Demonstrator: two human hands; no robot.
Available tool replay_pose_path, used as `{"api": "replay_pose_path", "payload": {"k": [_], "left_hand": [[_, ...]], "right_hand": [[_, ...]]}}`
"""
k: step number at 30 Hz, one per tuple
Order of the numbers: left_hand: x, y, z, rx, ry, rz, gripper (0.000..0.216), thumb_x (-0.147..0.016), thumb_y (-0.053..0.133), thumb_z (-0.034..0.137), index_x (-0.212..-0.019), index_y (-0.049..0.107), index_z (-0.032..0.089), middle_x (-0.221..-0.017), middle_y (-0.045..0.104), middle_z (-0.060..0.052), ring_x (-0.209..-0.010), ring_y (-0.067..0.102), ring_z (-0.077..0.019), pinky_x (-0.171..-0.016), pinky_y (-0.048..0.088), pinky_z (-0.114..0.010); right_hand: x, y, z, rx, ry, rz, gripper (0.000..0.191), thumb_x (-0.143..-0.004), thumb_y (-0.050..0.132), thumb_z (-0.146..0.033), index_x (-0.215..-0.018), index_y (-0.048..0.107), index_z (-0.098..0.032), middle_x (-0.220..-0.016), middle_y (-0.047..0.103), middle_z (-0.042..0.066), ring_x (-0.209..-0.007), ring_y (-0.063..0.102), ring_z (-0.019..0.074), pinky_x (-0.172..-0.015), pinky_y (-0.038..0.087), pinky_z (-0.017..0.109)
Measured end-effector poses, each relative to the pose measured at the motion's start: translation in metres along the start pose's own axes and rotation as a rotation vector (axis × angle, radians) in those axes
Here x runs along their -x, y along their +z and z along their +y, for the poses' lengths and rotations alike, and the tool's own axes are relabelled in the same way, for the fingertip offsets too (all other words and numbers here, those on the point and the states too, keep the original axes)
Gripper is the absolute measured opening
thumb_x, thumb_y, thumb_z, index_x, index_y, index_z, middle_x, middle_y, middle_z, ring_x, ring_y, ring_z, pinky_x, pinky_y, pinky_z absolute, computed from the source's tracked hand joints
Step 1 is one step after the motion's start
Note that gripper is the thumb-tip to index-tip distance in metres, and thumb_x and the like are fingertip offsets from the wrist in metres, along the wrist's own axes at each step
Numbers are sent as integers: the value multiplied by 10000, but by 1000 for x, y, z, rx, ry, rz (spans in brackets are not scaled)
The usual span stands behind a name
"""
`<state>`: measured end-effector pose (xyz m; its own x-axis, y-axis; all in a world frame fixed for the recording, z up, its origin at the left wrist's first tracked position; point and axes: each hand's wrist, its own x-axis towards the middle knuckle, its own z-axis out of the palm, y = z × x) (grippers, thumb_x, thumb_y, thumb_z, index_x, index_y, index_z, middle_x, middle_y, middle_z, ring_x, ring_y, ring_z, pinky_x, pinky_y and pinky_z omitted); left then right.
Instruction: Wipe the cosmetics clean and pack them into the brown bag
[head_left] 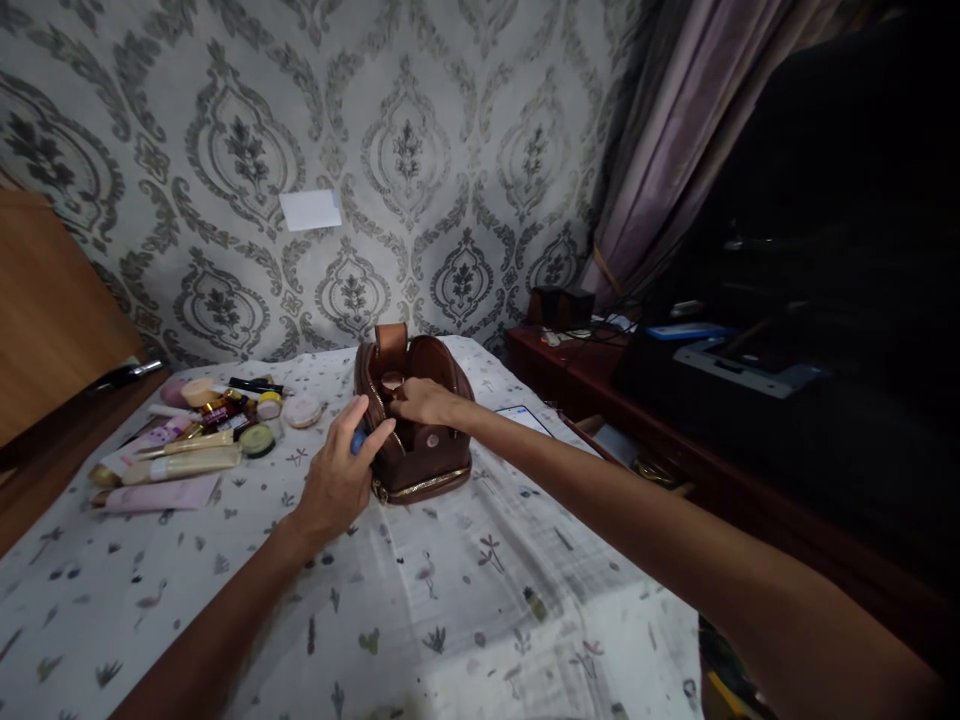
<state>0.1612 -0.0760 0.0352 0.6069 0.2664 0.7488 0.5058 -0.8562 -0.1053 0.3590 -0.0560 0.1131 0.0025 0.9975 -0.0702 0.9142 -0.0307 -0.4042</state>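
Note:
A brown leather pouch (420,455) with a gold zipper stands open on a white printed cloth (465,600). My left hand (341,478) is closed around a small blue item (359,440) right beside the pouch's left edge. My right hand (424,402) reaches over the open top, fingers at the rim near a round compact (391,381) inside. What else lies inside the pouch is hidden.
Cosmetics lie in a heap at the left: cream tubes (176,465), a pink tube (154,497), small jars (257,440), a powder puff (304,411). A phone (523,418) lies right of the pouch. A dark wooden desk (675,420) with electronics stands at the right.

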Motion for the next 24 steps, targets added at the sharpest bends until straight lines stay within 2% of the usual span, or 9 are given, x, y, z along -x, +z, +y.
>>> {"api": "replay_pose_path", "payload": {"k": [3,6,9,12,15,18,21,24], "left_hand": [[0,-1,1,6,-10,-6,636,-811,437,-37,-1405,475,188,-1547,307,-200,-1461,328,-346,-1062,495,-491],[0,0,0,12,-9,-2,649,-806,438,-41,-1412,468,190,-1550,299,-194,-1465,321,-342,-1084,475,-501],[1,1,-1,17,-1,7,661,-802,442,-42,-1420,457,192,-1553,291,-193,-1467,315,-342,-1094,464,-516],[1,2,-1,21,-9,11,687,-796,446,-41,-1433,442,216,-1562,288,-180,-1470,312,-340,-1091,467,-523],[2,2,-1,13,-8,12,708,-784,449,-50,-1438,436,221,-1561,294,-179,-1469,316,-339,-1075,486,-510],[2,2,0,13,-12,9,729,-774,451,-59,-1445,429,226,-1570,286,-176,-1468,318,-336,-1067,496,-500],[2,1,0,25,-20,9,754,-777,445,-60,-1464,406,247,-1587,270,-162,-1470,316,-334,-1066,498,-506],[2,1,0,28,-19,14,747,-787,437,-60,-1466,399,250,-1579,275,-163,-1469,315,-334,-1045,517,-497]], "right_hand": [[-3,-5,0,-129,73,61,309,-953,545,-367,-1090,705,-141,-948,761,87,-737,730,175,-640,526,215],[-7,-9,3,-300,125,143,261,-907,639,-324,-1078,705,-138,-870,751,53,-571,669,120,-568,513,198],[-9,-17,6,-349,106,230,321,-841,716,-282,-1141,697,-168,-863,750,16,-620,668,112,-630,526,192],[-10,-29,7,-338,25,361,355,-838,700,-264,-1183,693,-180,-958,760,6,-789,697,148,-762,536,220],[-9,-42,9,-199,-57,430,289,-897,605,-219,-1163,711,-176,-1081,748,23,-1022,672,189,-919,499,254],[-8,-47,10,60,-79,416,306,-950,491,-155,-1152,720,-171,-1128,722,77,-1194,591,230,-1018,443,297],[-7,-46,11,286,-66,418,335,-943,477,-123,-1218,669,-131,-1206,655,157,-1188,577,277,-1005,450,339],[-5,-44,11,398,-42,414,396,-917,509,-103,-1307,578,-94,-1301,579,200,-1146,590,296,-971,470,352]]}}
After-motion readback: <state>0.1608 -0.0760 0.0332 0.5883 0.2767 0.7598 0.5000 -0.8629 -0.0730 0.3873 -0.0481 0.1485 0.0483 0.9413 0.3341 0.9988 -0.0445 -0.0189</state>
